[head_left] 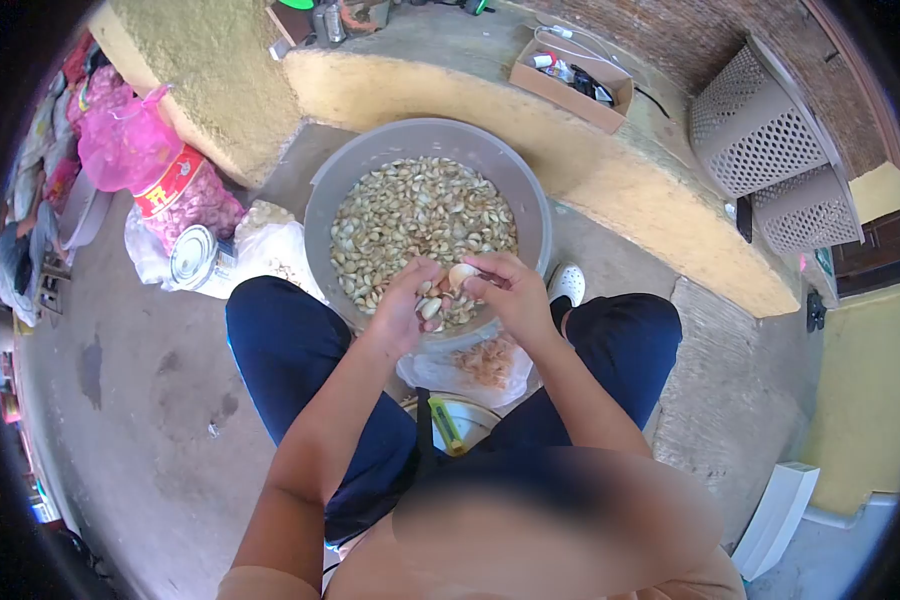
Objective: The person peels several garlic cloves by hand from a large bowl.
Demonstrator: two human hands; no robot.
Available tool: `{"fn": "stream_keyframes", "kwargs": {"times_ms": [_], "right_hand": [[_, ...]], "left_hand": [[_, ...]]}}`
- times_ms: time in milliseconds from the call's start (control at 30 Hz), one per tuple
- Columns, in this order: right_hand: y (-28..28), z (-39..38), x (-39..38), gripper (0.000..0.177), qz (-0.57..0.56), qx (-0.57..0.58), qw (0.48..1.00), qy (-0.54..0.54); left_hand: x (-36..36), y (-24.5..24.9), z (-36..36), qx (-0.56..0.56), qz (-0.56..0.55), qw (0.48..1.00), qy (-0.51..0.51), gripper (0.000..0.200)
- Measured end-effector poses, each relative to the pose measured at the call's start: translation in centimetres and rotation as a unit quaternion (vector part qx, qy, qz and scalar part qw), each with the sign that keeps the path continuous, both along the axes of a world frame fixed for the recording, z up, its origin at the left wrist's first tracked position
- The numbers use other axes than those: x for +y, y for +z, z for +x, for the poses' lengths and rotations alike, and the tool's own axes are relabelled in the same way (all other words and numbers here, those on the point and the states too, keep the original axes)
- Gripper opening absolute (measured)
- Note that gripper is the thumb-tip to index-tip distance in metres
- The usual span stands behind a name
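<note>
A large grey tub (322,225) between my knees holds many pale garlic cloves (420,205). Over its near side, my left hand (407,305) is curled around a few garlic cloves (430,307). Close beside it, my right hand (510,293) pinches a pale, brownish garlic piece (461,276) between thumb and fingers, with the fingertips of both hands nearly meeting. Below the hands, a clear plastic bag (417,374) holds brownish peelings (485,360).
A yellow-green cutter (446,425) lies on a round lid between my thighs. Pink net bags (205,205) and a tin can (194,257) stand left. A cardboard box (575,98) sits on the ledge, near grey baskets (760,130). A white shoe (567,283) is beside the tub.
</note>
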State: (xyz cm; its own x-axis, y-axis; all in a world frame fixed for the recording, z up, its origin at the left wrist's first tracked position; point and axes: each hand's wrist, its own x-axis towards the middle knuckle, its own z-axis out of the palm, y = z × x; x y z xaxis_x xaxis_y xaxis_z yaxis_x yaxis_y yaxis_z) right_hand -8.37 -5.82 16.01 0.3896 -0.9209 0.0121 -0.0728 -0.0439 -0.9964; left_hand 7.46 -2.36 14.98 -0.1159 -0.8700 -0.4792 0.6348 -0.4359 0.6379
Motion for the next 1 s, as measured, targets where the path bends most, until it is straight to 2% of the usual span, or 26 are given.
{"fn": "stream_keyframes", "kwargs": {"times_ms": [200, 400, 533, 600, 733, 833, 1000], "right_hand": [[0.5, -0.2, 0.0, 0.027, 0.055, -0.044, 0.997, 0.027], [0.3, -0.7, -0.1, 0.026, 0.076, -0.047, 0.996, -0.002], [-0.1, -0.8, -0.3, 0.025, 0.067, -0.041, 0.997, -0.007], [0.3, -1.0, -0.4, 0.025, 0.058, 0.013, 0.998, 0.025], [0.7, -1.3, -1.0, 0.025, 0.057, 0.057, 0.994, 0.078], [0.2, -1.6, -1.5, 0.027, 0.019, 0.092, 0.99, 0.104], [0.2, -1.1, -0.9, 0.033, -0.105, 0.152, 0.975, 0.121]], "left_hand": [[-0.7, -1.6, 0.5, 0.02, -0.069, 0.995, -0.074, 0.012], [-0.9, -0.4, 0.3, 0.035, -0.051, 0.996, -0.057, 0.019], [-0.9, -1.1, 0.4, -0.023, -0.043, 0.994, -0.102, 0.023], [-0.8, -0.8, 0.1, -0.089, -0.032, 0.986, -0.137, 0.023], [-0.9, -1.1, 0.1, -0.114, -0.041, 0.978, -0.169, 0.023], [-0.8, -1.4, 0.2, -0.108, -0.043, 0.975, -0.192, 0.022], [-0.8, -1.1, 0.2, -0.113, -0.035, 0.976, -0.182, 0.024]]}}
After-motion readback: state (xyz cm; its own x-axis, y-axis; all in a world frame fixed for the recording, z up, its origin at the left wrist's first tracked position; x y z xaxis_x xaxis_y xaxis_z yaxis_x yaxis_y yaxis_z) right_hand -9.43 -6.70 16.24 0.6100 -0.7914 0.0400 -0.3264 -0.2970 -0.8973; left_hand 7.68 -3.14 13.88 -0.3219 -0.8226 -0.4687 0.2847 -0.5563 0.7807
